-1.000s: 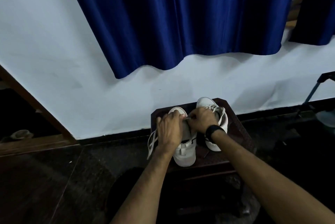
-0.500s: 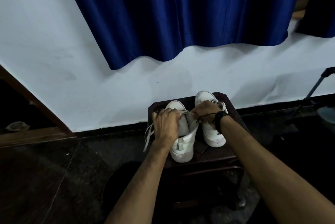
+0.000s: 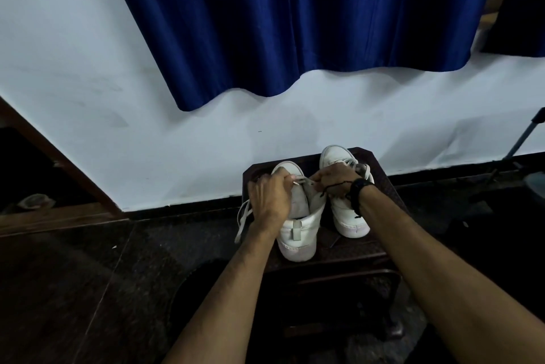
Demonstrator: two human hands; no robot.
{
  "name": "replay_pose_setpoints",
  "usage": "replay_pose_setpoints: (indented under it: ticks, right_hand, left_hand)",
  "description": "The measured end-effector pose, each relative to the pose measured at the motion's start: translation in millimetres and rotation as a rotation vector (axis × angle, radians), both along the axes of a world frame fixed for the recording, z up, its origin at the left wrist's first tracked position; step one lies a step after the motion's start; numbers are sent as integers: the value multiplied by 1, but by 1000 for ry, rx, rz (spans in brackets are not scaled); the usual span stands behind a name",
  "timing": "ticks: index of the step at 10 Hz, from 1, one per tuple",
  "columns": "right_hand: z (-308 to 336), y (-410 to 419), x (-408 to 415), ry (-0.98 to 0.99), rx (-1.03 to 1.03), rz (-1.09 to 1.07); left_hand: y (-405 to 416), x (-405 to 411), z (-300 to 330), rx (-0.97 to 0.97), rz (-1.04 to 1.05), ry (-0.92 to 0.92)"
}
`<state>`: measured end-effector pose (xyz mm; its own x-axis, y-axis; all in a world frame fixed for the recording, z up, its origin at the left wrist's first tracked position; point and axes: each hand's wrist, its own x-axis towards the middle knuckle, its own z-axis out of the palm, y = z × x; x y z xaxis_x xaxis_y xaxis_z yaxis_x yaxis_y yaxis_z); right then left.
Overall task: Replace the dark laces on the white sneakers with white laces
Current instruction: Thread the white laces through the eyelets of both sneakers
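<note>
1. Low in the frame, two bare forearms rise from the bottom edge and meet over a dark stool (image 3: 380, 248) at lower centre; it carries both sneakers.
2. Nearest on the stool stands the left sneaker (image 3: 298, 234), heel toward the viewer and toe toward the wall, so its long axis runs up the frame, away from the person.
3. Over its throat, the left hand (image 3: 269, 201) has its fingers curled and pinches a white lace (image 3: 299, 181); the rest of this lace hangs loose off the shoe's left side.
4. Just right of it, the right hand (image 3: 333, 179) is also curled, its fingertips pinching at the same lace span; a thin dark lace (image 3: 339, 186) trails across the back of that hand to the wristband (image 3: 361, 185).
5. Both hands sit about equally near the eyelets, left and right of the shoe's axis, so the next threading likely pulls crosswise.
6. Farther up, the right sneaker (image 3: 336, 157) lies parallel, already carrying pale laces.
7. Beyond, a white wall (image 3: 206, 151) and blue curtain (image 3: 295, 24) fill the upper frame.
</note>
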<state>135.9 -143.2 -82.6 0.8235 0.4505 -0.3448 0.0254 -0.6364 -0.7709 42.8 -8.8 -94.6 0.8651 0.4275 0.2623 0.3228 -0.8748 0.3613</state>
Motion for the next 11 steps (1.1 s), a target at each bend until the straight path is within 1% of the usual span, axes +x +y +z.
replay_pose_setpoints:
  ticks: [1,2,3,4,5,6,8,9,10,11]
  right_hand:
    - [-1,-4,4,-6,36,56]
    - [-4,-6,6,74,78,-4]
    - [-7,-8,9,167,119,-72]
    - [-8,-8,11,202,177,-107]
    - [-7,-5,5,317,330,-173]
    - [-9,-4,5,317,325,-196]
    - [-8,-5,2,341,379,-194]
    - [-7,-6,1,309,397,-174]
    - [-3,-9,-3,270,379,-173]
    - [-4,-8,-3,224,334,-126]
  left_hand:
    - [3,8,-2,-222,71,-25]
    - [2,13,1,-324,88,-8]
    - [1,13,-5,-236,102,7]
    - [-1,13,-9,-150,93,8]
    - [-6,12,-7,-21,69,18]
    - [-11,10,-3,58,59,41]
    - [-17,9,-1,40,65,8]
    - [-16,7,-1,5,84,-20]
    - [-17,8,-2,25,71,-26]
    - [-16,9,-4,57,46,-17]
